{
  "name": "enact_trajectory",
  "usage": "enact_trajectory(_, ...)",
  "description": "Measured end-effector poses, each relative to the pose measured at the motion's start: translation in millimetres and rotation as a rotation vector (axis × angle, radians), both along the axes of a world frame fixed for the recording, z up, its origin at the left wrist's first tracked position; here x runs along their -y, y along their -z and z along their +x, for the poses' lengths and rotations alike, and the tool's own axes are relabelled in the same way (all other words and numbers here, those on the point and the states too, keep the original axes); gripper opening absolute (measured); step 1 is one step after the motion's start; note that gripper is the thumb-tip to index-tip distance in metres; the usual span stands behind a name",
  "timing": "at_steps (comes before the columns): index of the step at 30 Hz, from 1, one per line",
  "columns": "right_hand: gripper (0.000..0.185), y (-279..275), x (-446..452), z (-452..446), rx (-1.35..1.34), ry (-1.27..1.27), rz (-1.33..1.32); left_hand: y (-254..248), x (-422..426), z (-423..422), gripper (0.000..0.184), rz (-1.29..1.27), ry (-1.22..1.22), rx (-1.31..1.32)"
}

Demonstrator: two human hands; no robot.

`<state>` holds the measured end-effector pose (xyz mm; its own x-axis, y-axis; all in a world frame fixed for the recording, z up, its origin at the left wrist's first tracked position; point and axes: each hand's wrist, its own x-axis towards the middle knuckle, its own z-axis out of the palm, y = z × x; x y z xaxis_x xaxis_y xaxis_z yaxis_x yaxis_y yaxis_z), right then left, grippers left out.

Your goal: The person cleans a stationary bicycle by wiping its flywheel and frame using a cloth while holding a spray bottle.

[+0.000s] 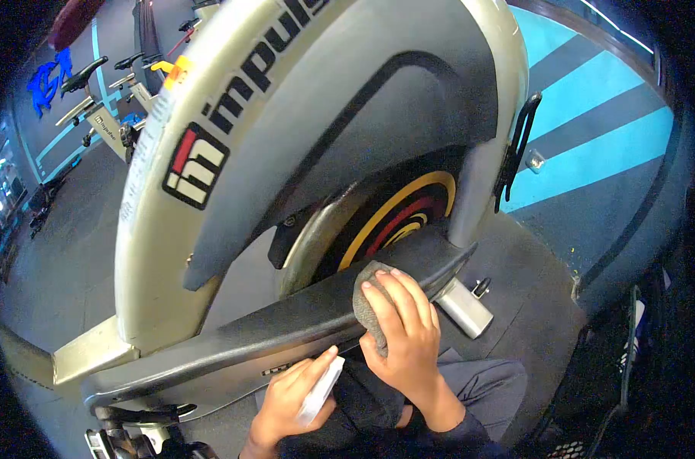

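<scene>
Right hand (410,336): we grip a grey cloth (369,307) against the black rail (271,325) | left hand (289,398): we clasp a white object (319,392) near the rail | flywheel (386,222) beyond

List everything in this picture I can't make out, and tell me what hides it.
All in the head view:
- White object: partly covered by the left hand; I cannot tell what it is.
- Grey cloth: its right side is hidden behind the right hand.
- Large lettering: cut off by the top edge after "impuls".
- Small marking on the lower cover: too small to read.
</scene>
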<state>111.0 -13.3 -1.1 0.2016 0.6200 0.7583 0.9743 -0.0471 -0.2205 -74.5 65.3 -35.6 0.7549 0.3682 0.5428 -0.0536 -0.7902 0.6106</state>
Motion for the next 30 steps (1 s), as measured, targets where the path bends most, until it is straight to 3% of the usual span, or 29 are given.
enact_trajectory(6, 0.06, 3.9, 3.7, 25.5, 0.003, -0.062, 0.046, 0.1, -1.8, 0.2, 0.079, -0.002, -0.007, 0.005)
enact_trajectory(15, 0.044, 10.1, 6.1, 85.2, -0.08, 0.073, 0.194, 1.4, -1.5, 8.1, 0.078, -0.019, -0.003, -0.046)
enact_trajectory(30, 0.045, -4.3, 17.5, 72.2, -0.094, 0.099, 0.123, 4.8, -1.6, 7.1, 0.077, -0.031, -0.014, -0.061)
